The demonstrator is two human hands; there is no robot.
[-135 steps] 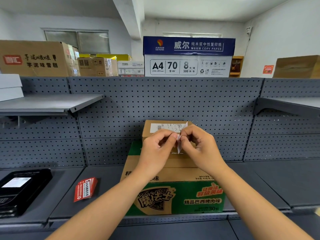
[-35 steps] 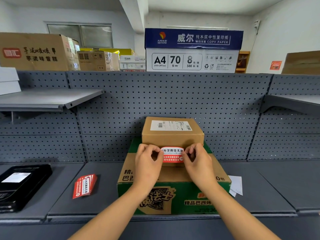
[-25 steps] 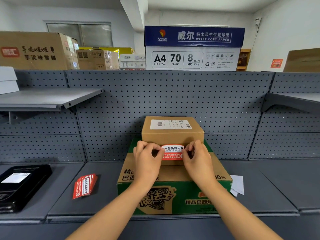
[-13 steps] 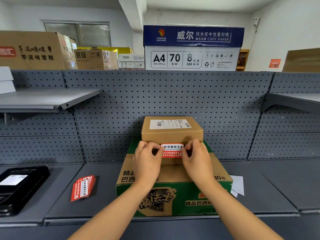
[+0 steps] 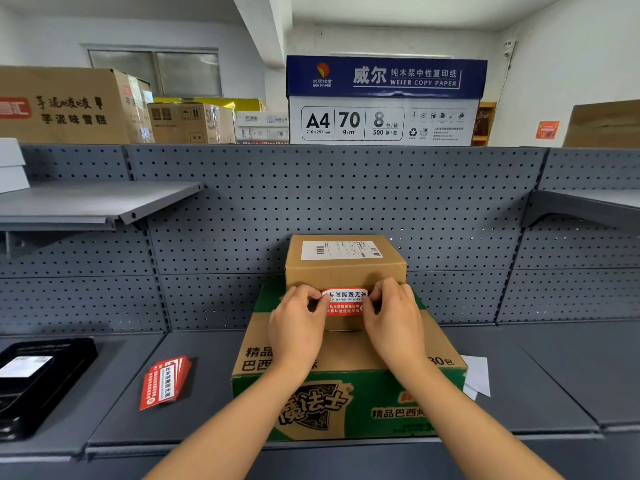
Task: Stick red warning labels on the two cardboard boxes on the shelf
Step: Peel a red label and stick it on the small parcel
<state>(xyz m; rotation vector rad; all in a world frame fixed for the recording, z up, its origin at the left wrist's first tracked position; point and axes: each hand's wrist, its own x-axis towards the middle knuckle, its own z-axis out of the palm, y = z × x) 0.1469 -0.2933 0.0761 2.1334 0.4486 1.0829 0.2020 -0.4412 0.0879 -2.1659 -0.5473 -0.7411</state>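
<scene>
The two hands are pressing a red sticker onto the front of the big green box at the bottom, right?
Not quite. In the head view both hands press the red sticker onto the front of the small brown box, which sits on top of the big green box.

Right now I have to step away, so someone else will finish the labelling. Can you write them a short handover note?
Left hand and right hand: both press the ends of a red warning label against the front face of the small brown box.
The small box sits on top of the green snack carton on the grey shelf.
Done: first label nearly on; smooth it down and let go.
Left: no red label shows on the green carton. Spare labels lie on the shelf to its left; a white backing sheet lies to its right.
</scene>
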